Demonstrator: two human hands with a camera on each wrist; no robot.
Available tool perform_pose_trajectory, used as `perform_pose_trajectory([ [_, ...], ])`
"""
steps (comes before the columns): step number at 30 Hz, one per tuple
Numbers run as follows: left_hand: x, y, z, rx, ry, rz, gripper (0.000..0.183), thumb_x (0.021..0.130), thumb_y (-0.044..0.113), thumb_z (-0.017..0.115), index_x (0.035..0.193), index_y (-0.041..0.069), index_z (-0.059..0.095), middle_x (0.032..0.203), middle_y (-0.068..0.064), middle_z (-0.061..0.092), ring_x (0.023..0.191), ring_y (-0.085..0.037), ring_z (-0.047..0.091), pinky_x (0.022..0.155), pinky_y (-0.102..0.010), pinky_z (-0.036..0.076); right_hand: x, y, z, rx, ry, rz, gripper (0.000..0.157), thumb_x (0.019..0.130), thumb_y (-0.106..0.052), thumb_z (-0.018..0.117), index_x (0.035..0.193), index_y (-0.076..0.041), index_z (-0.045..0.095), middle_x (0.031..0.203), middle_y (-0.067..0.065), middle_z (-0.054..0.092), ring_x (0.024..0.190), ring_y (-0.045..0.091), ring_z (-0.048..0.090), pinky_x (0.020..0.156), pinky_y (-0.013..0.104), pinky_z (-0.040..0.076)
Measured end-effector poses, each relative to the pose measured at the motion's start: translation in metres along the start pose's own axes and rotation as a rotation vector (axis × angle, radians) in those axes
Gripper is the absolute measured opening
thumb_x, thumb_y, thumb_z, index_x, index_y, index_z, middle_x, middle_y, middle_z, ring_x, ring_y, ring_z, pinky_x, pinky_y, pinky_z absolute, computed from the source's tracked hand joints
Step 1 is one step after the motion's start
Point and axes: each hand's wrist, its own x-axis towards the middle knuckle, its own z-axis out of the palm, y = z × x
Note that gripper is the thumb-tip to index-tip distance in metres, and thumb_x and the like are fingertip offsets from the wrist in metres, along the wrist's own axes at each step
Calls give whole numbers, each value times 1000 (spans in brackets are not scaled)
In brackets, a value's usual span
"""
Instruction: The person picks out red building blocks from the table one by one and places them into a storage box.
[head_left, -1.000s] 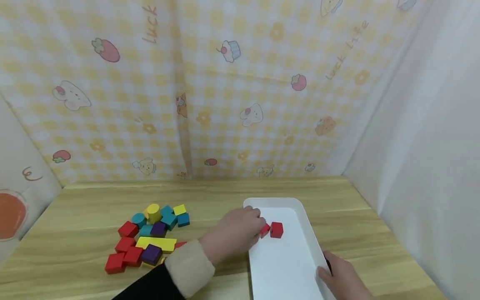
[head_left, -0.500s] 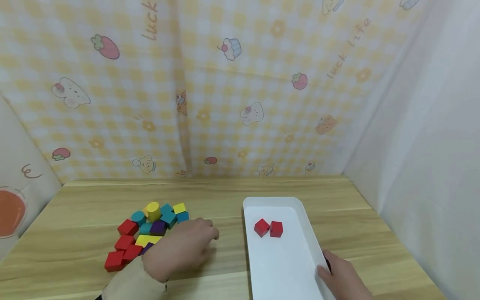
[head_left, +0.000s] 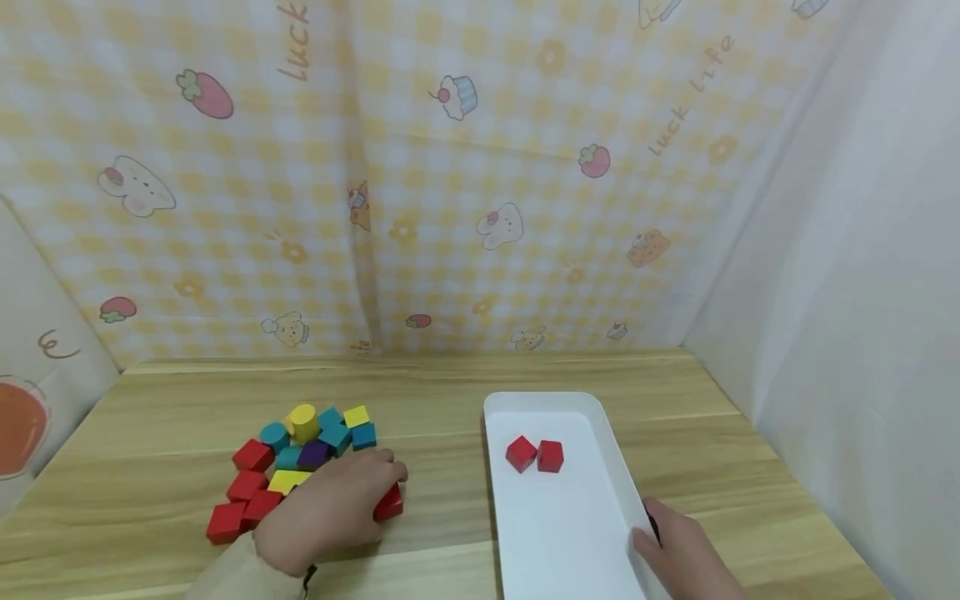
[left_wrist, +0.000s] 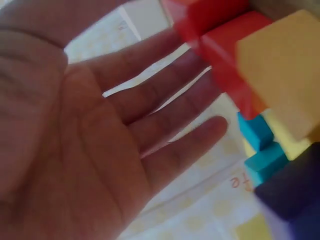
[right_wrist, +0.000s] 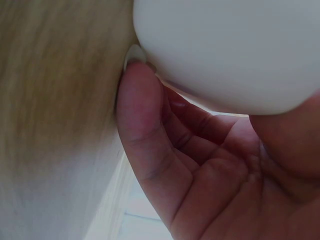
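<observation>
My left hand [head_left: 330, 504] is over the near right side of a group of coloured blocks, its fingertips at a red block [head_left: 388, 503]. In the left wrist view the fingers of that hand [left_wrist: 100, 125] are nearly straight, with their tips against red blocks [left_wrist: 235, 40]; a tan block [left_wrist: 280, 70] and a dark purple block [left_wrist: 295, 190] are close by. My right hand [head_left: 684, 550] grips the right rim of a white tray [head_left: 570, 533], thumb on the rim and fingers curled under. Two red cubes [head_left: 551, 456] lie in the tray's far half.
Left of my left hand lie several red blocks [head_left: 247, 485], a yellow bar [head_left: 288, 481] and a yellow cylinder [head_left: 304, 423]. Teal blocks [head_left: 334, 437] stand behind. A patterned curtain [head_left: 435, 275] closes off the back of the wooden table [head_left: 435, 417].
My left hand has moved from the tray leftward to the blocks, leaving a red cube beside the other in the tray. The right hand keeps its grip on the tray.
</observation>
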Motion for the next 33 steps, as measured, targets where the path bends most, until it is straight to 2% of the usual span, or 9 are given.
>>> perform_pose_trajectory([
  [4,2,-5,5,-26,8,-11,45,69,18,93,107,12,70,96,3,63,87,-16,54,79,-41,54,0,0,0,-4,-11,6,14,87,-11,69,98,-9,61,78,-3,63,73,11,54,70,30,48],
  [11,8,-10,11,-38,86,40,24,75,14,88,90,15,69,80,7,58,75,-13,49,66,-27,47,3,-1,-3,13,-21,11,19,89,-11,69,107,-4,63,91,2,71,83,14,62,76,34,52],
  [18,9,-11,12,-59,88,-5,28,74,6,87,97,13,72,85,6,60,78,-14,51,72,-31,50,2,-5,-3,53,-37,26,14,90,-10,66,103,-6,63,87,0,69,81,13,59,76,32,52],
  [23,10,-9,14,-70,93,-15,31,73,6,89,99,13,73,86,5,62,79,-14,52,75,-34,53,1,-4,-2,41,-33,28,18,90,-10,67,107,-5,64,92,1,71,85,13,62,79,34,53],
  [27,12,-7,16,-97,73,-47,34,72,6,89,102,11,74,88,3,63,80,-16,53,78,-38,55,0,-3,-3,37,-38,33,14,90,-10,66,103,-7,62,87,-1,69,81,12,59,76,31,52],
  [31,13,-5,17,-91,61,-38,32,73,5,88,101,10,74,86,2,64,78,-16,53,75,-36,54,0,-3,-3,30,-39,27,13,90,-10,67,101,-8,62,84,-2,67,78,12,57,74,31,50],
  [33,13,-4,15,-101,65,-36,35,75,3,86,107,8,73,93,1,68,81,-16,55,78,-39,56,1,-3,-3,21,-39,23,16,90,-11,68,104,-6,63,88,-1,69,82,13,60,76,32,52],
])
